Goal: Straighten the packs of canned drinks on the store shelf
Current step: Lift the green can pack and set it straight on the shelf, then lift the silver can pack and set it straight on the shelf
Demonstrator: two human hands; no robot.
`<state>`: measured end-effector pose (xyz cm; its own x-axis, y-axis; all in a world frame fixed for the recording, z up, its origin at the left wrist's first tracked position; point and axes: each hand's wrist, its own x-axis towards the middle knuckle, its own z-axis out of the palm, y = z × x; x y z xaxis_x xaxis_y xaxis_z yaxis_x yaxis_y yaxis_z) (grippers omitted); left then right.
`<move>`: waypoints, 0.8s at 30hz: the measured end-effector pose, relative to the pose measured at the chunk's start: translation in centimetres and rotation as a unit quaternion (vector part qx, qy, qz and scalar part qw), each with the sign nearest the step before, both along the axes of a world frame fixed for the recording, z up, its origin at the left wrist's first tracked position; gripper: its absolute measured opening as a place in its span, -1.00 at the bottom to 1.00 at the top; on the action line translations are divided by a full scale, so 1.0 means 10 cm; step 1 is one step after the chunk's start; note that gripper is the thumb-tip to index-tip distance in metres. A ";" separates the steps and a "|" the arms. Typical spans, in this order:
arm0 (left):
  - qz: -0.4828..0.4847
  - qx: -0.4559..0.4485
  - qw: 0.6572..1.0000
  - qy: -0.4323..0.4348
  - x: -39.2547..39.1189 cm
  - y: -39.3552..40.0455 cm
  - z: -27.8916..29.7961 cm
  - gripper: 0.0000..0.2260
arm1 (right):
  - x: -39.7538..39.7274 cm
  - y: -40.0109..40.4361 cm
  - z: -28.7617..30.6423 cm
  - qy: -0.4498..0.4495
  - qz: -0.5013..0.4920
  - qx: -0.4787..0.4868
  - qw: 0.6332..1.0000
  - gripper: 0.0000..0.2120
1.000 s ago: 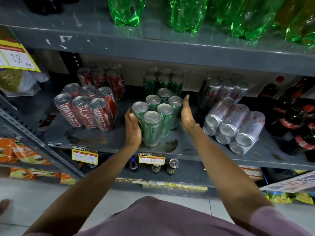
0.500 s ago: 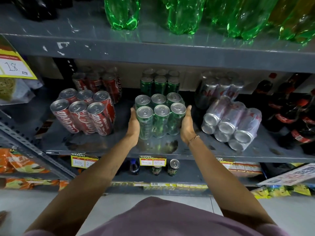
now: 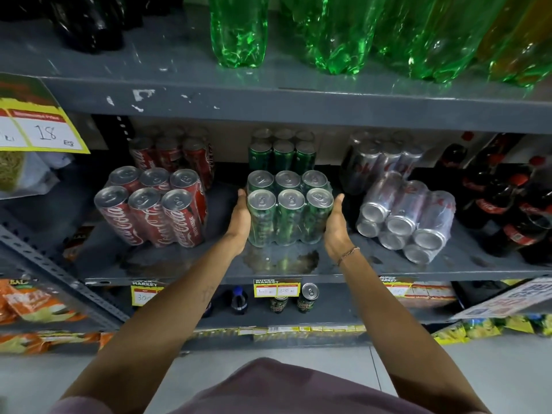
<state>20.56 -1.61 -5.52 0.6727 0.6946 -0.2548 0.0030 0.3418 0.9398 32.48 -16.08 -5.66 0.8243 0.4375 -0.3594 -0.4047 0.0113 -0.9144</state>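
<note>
A grey metal shelf (image 3: pixel 298 271) in a store is seen from above. At its middle stands a green pack (image 3: pixel 289 209) of 6 cans in clear wrap, upright, tops facing up; the writing on the green cans cannot be read. The pack is pressed between 2 flat hands. The left hand (image 3: pixel 240 218) is laid open against the pack's left side, fingers straight and pointing toward the back of the shelf. The right hand (image 3: pixel 336 221) is laid open against the right side in the same way, with a thin bracelet (image 3: pixel 348 253) at the wrist. Neither hand is curled around the pack; both arms are stretched forward, bare to the sleeves.

To the left stands a red pack (image 3: pixel 156 209) of 6 cans marked "Coca-Cola" in white script, leaning slightly. To the right, a silver pack (image 3: pixel 407 218) is lying on its side, can ends facing forward. More red, green and silver packs are set behind these.

On the shelf edge a yellow price tag (image 3: pixel 276 288) is headed "SUPER MARKET"; its handwritten figures are blurred. At upper left a yellow sign (image 3: pixel 38 131) shows a handwritten "18". Green bottles (image 3: pixel 239 31) stand on the shelf above, and dark bottles (image 3: pixel 507 204) with red "Coca-Cola" labels at far right.
</note>
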 end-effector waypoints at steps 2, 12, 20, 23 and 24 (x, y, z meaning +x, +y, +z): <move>0.075 0.060 0.995 -0.013 -0.03 -0.03 0.11 -0.52 | -0.03 -0.04 0.07 -0.027 0.012 -0.010 1.000 -0.41; 0.003 0.252 0.958 -0.138 0.41 -0.96 0.85 -0.74 | 0.14 -0.81 0.48 -0.311 -0.130 -0.039 0.941 -0.81; -0.109 0.317 0.924 0.182 1.59 -1.71 0.65 -0.50 | 0.89 -1.89 0.48 -0.341 -0.233 -0.148 0.899 -0.88; -0.105 0.317 0.889 0.314 1.93 -1.70 0.65 -0.59 | 1.14 -2.05 0.25 -0.113 -0.185 -0.172 0.961 -0.63; -0.124 0.303 0.882 0.340 2.02 -1.70 0.65 -0.61 | 1.18 -2.07 0.19 -0.010 -0.138 -0.136 0.981 -0.55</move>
